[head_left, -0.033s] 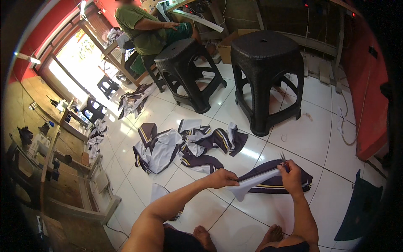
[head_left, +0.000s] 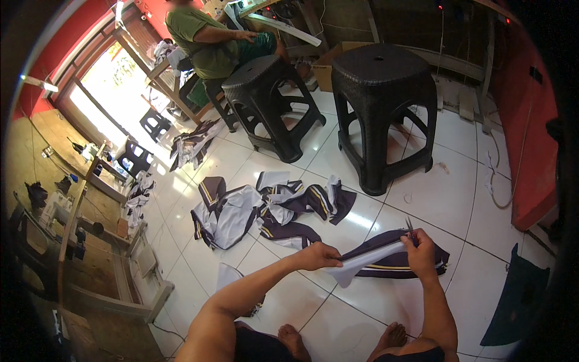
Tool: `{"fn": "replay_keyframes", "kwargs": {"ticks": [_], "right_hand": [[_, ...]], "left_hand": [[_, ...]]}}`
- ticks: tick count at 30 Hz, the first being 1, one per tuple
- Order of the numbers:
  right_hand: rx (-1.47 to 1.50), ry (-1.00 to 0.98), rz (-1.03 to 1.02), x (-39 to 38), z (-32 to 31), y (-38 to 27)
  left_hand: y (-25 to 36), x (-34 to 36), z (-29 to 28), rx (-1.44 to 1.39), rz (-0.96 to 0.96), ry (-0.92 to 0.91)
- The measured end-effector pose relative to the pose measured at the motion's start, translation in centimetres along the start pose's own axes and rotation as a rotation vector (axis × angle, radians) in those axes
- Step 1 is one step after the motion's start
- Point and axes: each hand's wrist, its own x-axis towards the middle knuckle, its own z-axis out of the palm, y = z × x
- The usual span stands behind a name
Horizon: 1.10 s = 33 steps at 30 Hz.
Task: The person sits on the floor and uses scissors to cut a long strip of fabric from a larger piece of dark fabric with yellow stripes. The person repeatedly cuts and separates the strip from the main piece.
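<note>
Stretched between my hands is a strip of white and dark fabric (head_left: 368, 260) with yellow stripes. My left hand (head_left: 318, 256) pinches its left end. My right hand (head_left: 422, 259) is closed around its right end and also holds small metal scissors (head_left: 410, 226), blades pointing up. The lower part of the strip hangs just above or on the white tiled floor (head_left: 410, 301); which, I cannot tell. Beyond my hands lies a loose heap of white and dark striped garment pieces (head_left: 235, 214).
Two black plastic stools (head_left: 383, 66) (head_left: 253, 75) stand ahead. A person in a green shirt (head_left: 202, 45) sits behind them. A wooden workbench with machines (head_left: 60, 211) runs along the left, a red partition (head_left: 525, 151) stands right, and a dark cloth (head_left: 512, 301) lies on the floor.
</note>
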Motion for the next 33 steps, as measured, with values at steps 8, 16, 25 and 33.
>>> {"fn": "replay_keyframes", "kwargs": {"ticks": [8,16,25,33], "right_hand": [[0.006,0.159,-0.015,1.4,-3.4,1.1],[-0.058,0.236,0.014,2.3,-7.7,2.3],[-0.089,0.319,-0.031,2.6,-9.7,4.5],[0.296,0.278,0.245,2.6,-9.9,5.8]], "left_hand": [[-3.2,-0.6,-0.6,0.06,-0.07,-0.039],[-5.3,-1.7,-1.2,0.19,-0.222,-0.138],[-7.5,-2.0,-1.9,0.168,-0.08,0.034],[-7.8,-1.4,-1.9,0.19,-0.15,0.235]]}}
